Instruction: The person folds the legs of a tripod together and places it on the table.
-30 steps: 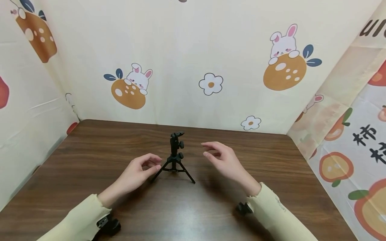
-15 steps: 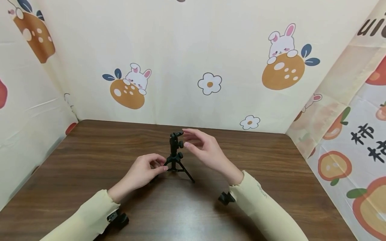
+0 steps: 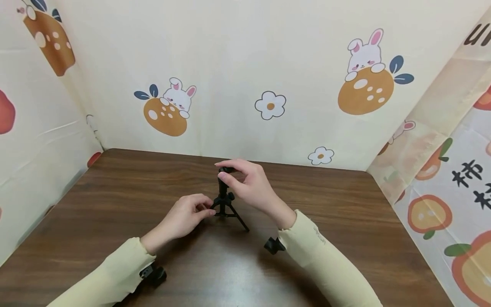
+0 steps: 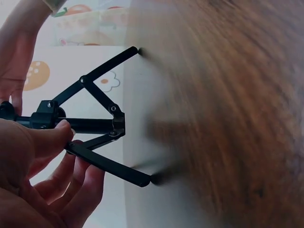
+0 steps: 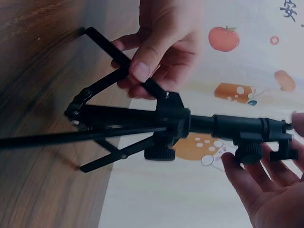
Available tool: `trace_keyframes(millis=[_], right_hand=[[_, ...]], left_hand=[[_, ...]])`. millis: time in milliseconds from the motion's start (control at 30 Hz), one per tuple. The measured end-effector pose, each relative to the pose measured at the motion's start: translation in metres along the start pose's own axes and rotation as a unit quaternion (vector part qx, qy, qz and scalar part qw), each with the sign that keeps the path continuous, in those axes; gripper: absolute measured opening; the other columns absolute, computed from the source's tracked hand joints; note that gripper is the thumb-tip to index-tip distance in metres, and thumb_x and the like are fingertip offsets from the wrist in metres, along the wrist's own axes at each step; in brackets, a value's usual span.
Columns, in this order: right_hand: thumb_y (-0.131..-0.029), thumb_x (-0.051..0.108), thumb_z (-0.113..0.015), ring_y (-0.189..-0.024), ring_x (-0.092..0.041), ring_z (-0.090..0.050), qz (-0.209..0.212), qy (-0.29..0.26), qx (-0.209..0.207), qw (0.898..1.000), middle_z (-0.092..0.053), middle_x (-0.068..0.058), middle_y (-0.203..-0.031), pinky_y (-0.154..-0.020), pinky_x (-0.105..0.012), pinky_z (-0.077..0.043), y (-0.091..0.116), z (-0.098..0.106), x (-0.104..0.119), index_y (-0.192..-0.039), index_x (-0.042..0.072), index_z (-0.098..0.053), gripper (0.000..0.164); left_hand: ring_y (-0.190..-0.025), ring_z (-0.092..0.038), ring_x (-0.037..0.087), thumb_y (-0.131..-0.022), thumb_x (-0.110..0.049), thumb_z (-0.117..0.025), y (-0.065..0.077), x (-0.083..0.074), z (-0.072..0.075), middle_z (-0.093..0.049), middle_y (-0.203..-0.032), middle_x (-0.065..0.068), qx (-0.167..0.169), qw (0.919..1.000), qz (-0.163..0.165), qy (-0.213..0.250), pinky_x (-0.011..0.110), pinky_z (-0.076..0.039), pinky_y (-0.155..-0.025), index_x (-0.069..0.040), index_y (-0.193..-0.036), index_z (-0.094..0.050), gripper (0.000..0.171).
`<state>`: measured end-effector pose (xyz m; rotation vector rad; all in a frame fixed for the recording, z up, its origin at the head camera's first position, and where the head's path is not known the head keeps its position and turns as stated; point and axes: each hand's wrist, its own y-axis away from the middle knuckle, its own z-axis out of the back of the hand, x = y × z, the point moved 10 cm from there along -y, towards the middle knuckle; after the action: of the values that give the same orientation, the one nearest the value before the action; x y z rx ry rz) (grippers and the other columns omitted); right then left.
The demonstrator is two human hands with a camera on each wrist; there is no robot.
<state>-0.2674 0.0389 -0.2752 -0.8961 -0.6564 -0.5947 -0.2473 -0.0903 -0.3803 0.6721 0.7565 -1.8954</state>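
Black tripod (image 3: 222,200) upright on the table (image 3: 330,200), legs spread, so setup looks done; work at its top end, judging by reach, seems what's left. Left hand (image 3: 188,215), left of tripod: fingers and thumb pinch one leg (image 4: 109,166). Right hand (image 3: 249,181), at tripod's top: fingers half-curled around it, can't tell if gripping. Cloth (image 3: 429,213) right of tripod reads "柿", other characters and Latin letters cut off; right wrist view, beyond tripod, "安" (image 5: 288,8). Right sleeve (image 3: 326,251) print illegible; no tripod brand seen.
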Motion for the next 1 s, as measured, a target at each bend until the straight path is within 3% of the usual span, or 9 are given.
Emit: trace_keyframes(millis=[133,333,500,1000], right_hand=[[-0.096,0.019,-0.069,-0.092,-0.006,-0.066,0.004,0.018,-0.006,1.0,-0.07,0.004,-0.109,-0.076,-0.027,-0.056,-0.0038,-0.0023,0.0035,-0.115,0.013,-0.072,0.02],[-0.095,0.015,-0.07,-0.092,-0.005,-0.065,0.015,0.035,-0.013,0.999,-0.071,0.003,-0.106,-0.077,-0.031,-0.055,-0.0058,-0.0009,0.006,-0.112,0.014,-0.073,0.018],[-0.094,0.012,-0.071,-0.091,-0.006,-0.065,0.022,0.027,-0.023,0.999,-0.072,0.001,-0.104,-0.077,-0.033,-0.054,-0.0058,0.0018,0.007,-0.112,0.013,-0.074,0.018],[-0.094,0.011,-0.07,-0.088,-0.007,-0.065,0.021,0.028,-0.027,0.999,-0.07,0.001,-0.102,-0.074,-0.029,-0.054,-0.0029,0.0047,0.0072,-0.11,0.013,-0.073,0.016]], left_hand=[[-0.075,-0.061,0.008,-0.089,-0.012,-0.075,0.0002,-0.0012,0.0015,-0.064,-0.087,-0.01,-0.002,0.9999,0.006,-0.015,0.03,-0.048,-0.065,-0.019,-0.088,-0.07,0.009],[-0.081,-0.061,0.011,-0.09,-0.012,-0.074,0.0005,-0.004,0.003,-0.058,-0.089,-0.007,0.0,0.9991,0.016,-0.039,0.035,-0.048,-0.07,-0.02,-0.087,-0.066,0.012],[-0.077,-0.052,0.014,-0.09,-0.011,-0.074,-0.0024,-0.0056,0.0032,-0.051,-0.084,-0.003,-0.003,0.9985,0.021,-0.051,0.035,-0.043,-0.068,-0.018,-0.086,-0.064,0.013],[-0.08,-0.051,0.014,-0.088,-0.007,-0.076,-0.0046,-0.0095,-0.0005,-0.049,-0.083,-0.003,-0.036,0.9991,0.012,-0.02,0.034,-0.042,-0.073,-0.016,-0.08,-0.06,0.02]])
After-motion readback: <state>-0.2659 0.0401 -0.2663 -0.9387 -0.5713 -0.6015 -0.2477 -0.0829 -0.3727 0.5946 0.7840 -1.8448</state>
